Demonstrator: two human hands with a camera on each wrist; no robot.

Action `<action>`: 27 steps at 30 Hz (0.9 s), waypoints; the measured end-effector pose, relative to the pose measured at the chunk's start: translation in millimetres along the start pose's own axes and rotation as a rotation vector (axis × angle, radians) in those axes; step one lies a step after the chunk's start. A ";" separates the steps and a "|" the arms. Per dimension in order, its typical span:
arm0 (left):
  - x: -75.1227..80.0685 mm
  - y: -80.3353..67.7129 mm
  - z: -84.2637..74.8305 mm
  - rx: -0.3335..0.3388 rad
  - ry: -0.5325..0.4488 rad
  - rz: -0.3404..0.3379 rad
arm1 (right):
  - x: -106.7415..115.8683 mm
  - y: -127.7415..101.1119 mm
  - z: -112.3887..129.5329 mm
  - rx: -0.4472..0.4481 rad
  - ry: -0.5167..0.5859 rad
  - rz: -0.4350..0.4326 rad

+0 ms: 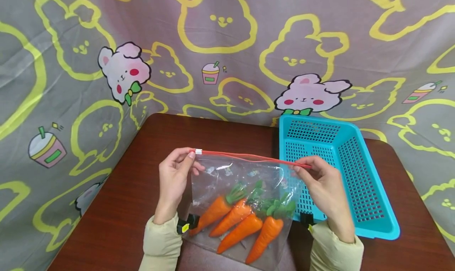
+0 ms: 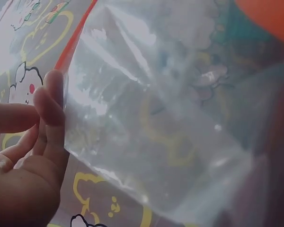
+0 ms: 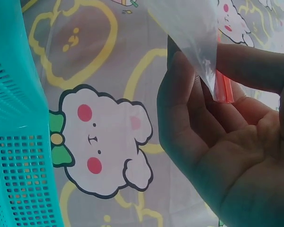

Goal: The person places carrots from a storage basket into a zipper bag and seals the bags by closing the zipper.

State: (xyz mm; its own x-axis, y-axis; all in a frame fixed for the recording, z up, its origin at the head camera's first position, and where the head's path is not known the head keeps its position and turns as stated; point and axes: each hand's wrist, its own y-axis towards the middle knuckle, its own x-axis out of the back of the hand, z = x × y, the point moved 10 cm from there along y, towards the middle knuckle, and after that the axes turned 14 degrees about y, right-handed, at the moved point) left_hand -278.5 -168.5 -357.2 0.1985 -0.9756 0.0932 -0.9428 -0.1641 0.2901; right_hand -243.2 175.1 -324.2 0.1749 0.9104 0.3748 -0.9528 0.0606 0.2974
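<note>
A clear zip bag (image 1: 217, 176) with a red seal strip hangs between both hands, several carrots (image 1: 239, 231) with green tops lying inside it. My left hand (image 1: 176, 176) pinches the bag's top left corner, right by the white slider (image 1: 198, 151). At the other end of the strip, my right hand (image 1: 323, 184) pinches the top right corner between thumb and fingers. In the right wrist view the red strip end (image 3: 223, 87) pokes out past the thumb. The left wrist view shows the clear plastic (image 2: 146, 118) stretching away from the left fingertips.
A turquoise perforated basket (image 1: 382, 207) stands on the brown table (image 1: 117, 192) at the right, partly behind the bag and the right hand. Behind the table hangs a grey cloth (image 1: 241, 69) printed with yellow outlines and white rabbits.
</note>
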 end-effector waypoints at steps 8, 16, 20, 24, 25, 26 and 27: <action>-3.9 -0.6 -0.8 -0.017 -0.020 0.011 | 0.7 -0.7 -0.6 0.009 -0.049 -0.010; -3.5 -1.5 -2.4 -0.016 -0.006 0.008 | 3.0 -0.9 2.8 0.041 -0.105 -0.022; -2.9 -2.5 -3.1 -0.014 0.000 0.006 | 3.2 -1.6 3.8 0.033 -0.143 -0.026; -3.3 -3.8 -3.6 -0.013 0.000 0.007 | 4.2 -3.5 5.5 0.032 -0.139 -0.038; -3.6 -4.2 -3.8 -0.014 -0.003 0.008 | 4.9 -4.3 6.6 0.039 -0.136 -0.045; -4.1 -4.6 -3.5 -0.013 -0.004 0.009 | 5.8 -5.1 8.2 0.051 -0.133 -0.053; -4.6 -4.9 -3.0 -0.013 -0.009 0.010 | 7.0 -6.1 10.4 0.070 -0.129 -0.066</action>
State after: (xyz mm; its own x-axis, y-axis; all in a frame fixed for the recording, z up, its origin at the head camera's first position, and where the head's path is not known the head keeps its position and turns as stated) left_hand -273.9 -162.7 -356.2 0.1864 -0.9786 0.0876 -0.9413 -0.1524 0.3011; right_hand -233.5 176.8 -314.2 0.2711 0.8449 0.4611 -0.9194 0.0855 0.3840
